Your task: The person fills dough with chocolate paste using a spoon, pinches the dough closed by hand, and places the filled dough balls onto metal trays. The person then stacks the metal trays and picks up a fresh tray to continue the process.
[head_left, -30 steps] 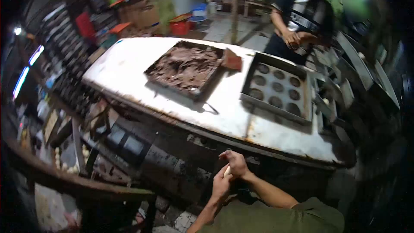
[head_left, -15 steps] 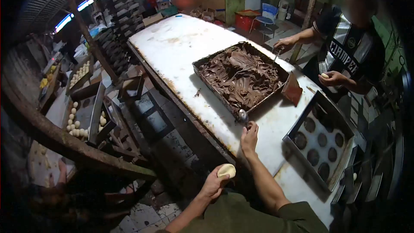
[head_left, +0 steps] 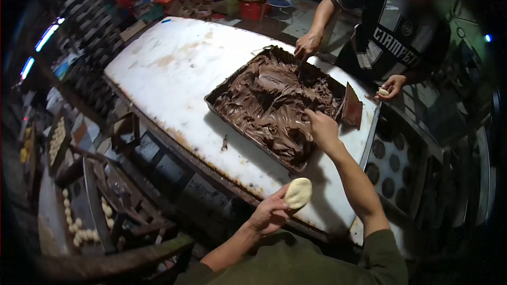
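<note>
My left hand (head_left: 269, 213) pinches a flattened pale dough round (head_left: 299, 192) by its edge, above the near side of the table. My right hand (head_left: 323, 131) is closed and reaches over a deep tray (head_left: 244, 133). Thick brown chocolate-like filling (head_left: 266, 103) is heaped in it. The spoon that showed in this hand a moment ago is hidden now by the fingers and filling. Across the table, a co-worker's hand (head_left: 308, 45) works at the far side of the same filling. That person's other hand (head_left: 392, 86) holds a small pale dough piece (head_left: 383, 92).
A reddish-brown flat scraper (head_left: 352, 107) leans at the tray's right corner. On the right lies a metal tray (head_left: 371, 136) with dark round marks. Dough balls (head_left: 79, 232) sit in a tray at lower left. The white table (head_left: 158, 68) has a worn, stained edge.
My right hand has moved forward from the tray's near corner to over the filling, taking the spoon into it. My left hand has risen slightly with the dough round. The view has shifted.
</note>
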